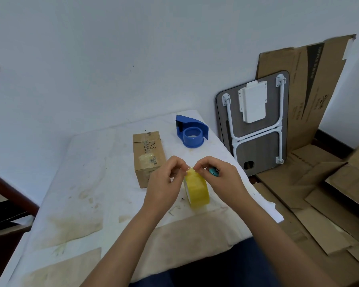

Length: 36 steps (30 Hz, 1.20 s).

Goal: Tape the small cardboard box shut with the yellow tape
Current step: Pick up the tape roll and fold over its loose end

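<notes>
Both hands pinch the top of the tape [197,188], which stands on edge near the bench's [87,183] right edge: left hand [164,183], right hand [220,179]. The box [148,157] lies just behind the left hand, closed.

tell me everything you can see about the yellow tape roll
The yellow tape roll is a wide ring of glossy, translucent yellow plastic tape around a pale core. It stands on edge on the white-covered table, just right of the small cardboard box. The fingertips of the left hand and the right hand pinch at its top edge, apparently picking at the tape's end.
</notes>
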Each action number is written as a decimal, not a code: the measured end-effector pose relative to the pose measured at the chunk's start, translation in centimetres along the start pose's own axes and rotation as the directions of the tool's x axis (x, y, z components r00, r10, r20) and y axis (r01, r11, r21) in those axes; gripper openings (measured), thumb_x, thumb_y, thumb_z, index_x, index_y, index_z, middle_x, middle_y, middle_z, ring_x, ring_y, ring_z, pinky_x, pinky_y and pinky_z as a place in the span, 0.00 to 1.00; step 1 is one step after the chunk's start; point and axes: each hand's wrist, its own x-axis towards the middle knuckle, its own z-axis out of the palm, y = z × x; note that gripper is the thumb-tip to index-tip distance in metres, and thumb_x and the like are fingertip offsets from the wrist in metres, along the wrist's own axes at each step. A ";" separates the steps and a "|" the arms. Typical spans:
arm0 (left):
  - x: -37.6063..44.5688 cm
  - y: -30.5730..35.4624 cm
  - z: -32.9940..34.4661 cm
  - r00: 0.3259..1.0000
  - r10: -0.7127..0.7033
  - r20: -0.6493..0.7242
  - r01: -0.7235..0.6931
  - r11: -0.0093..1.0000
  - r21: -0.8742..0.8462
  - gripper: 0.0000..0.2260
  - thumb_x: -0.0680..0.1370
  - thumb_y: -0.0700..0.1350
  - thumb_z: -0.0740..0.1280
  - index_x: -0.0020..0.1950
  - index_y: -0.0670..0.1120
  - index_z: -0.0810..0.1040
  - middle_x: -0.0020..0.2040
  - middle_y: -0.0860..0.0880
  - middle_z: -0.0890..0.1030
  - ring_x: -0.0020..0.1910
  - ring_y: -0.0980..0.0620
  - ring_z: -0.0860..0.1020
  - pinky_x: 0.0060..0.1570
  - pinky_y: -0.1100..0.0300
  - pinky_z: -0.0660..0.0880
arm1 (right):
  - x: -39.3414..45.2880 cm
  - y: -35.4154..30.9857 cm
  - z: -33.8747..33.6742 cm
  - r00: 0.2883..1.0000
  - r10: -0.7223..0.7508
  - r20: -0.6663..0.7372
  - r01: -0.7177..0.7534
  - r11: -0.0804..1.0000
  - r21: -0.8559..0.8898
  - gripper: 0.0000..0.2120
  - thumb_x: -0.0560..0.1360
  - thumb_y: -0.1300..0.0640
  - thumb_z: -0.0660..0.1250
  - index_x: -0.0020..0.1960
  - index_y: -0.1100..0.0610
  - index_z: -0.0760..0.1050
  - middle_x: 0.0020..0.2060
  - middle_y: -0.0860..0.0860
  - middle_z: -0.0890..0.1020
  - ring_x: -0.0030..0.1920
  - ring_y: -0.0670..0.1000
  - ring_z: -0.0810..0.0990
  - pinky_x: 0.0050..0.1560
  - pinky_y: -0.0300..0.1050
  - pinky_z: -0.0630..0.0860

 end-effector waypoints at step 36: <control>-0.1 0.6 1.0 0.957 -0.282 -0.073 0.275 0.957 -0.094 0.06 0.76 0.47 0.69 0.48 0.47 0.84 0.53 0.52 0.77 0.46 0.62 0.76 0.42 0.72 0.70 | -0.2 0.4 0.7 0.973 0.228 -0.034 -0.229 0.973 -0.039 0.09 0.73 0.46 0.70 0.41 0.50 0.74 0.43 0.46 0.78 0.43 0.48 0.77 0.48 0.53 0.81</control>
